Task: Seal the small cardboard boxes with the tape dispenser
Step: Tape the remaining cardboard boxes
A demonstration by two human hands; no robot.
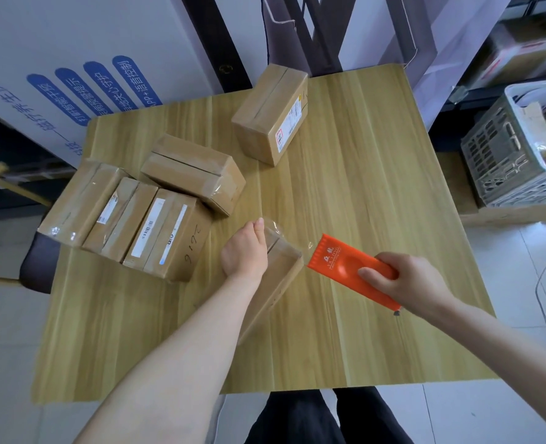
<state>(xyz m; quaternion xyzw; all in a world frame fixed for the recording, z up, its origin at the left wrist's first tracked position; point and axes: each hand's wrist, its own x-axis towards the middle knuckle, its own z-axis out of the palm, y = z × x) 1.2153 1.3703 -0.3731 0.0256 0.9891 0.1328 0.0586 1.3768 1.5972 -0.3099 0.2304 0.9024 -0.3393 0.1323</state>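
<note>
A small cardboard box (pixel 279 270) lies on the wooden table (pixel 361 187) in front of me, with clear tape along its top and over its far end. My left hand (pixel 245 249) rests on the box's far left part, thumb along the top edge, and hides part of it. My right hand (pixel 403 278) grips an orange tape dispenser (pixel 345 267) just right of the box. The dispenser's toothed edge points at the box's corner, and a strip of clear tape runs from it to the box.
Several taped cardboard boxes (pixel 131 219) lie side by side at the table's left, one more box (pixel 195 171) behind them, and a larger labelled box (pixel 271 113) at the back. A white plastic crate (pixel 515 149) stands off the table's right. A large white carton (pixel 57 59) stands behind.
</note>
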